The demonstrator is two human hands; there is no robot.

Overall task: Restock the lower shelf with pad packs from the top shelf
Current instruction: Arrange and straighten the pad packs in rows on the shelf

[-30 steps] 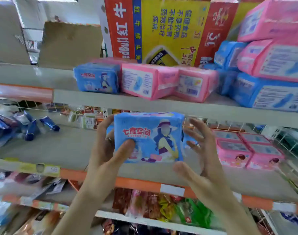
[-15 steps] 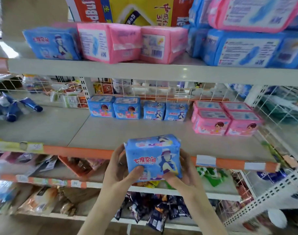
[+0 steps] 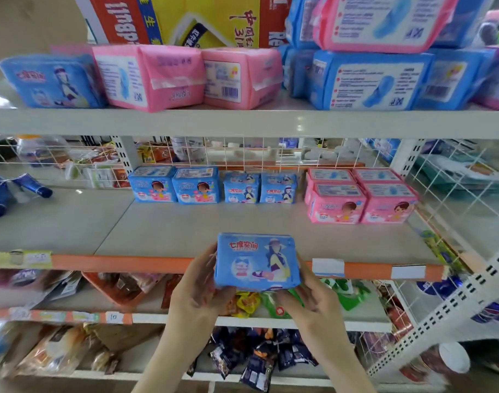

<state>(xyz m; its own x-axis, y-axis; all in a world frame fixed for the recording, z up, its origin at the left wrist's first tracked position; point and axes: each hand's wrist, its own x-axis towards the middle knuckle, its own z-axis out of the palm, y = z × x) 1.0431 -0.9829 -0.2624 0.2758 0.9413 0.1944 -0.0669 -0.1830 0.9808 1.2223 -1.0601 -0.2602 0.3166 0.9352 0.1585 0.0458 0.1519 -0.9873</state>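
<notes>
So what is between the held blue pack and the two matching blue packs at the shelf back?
Only bare grey shelf board, seen in the head view.

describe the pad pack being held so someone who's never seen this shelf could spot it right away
Find the middle shelf with the orange front strip. Just before its front edge, the left hand and right hand hold one blue pad pack upright. Unlike the matching blue packs at the back, it stands alone at the front, in hand.

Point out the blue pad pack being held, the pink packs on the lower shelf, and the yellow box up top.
blue pad pack (image 3: 256,260): head view, front face.
pink packs (image 3: 361,198): head view, middle of group.
yellow box (image 3: 214,18): head view, yellow panel.
</notes>
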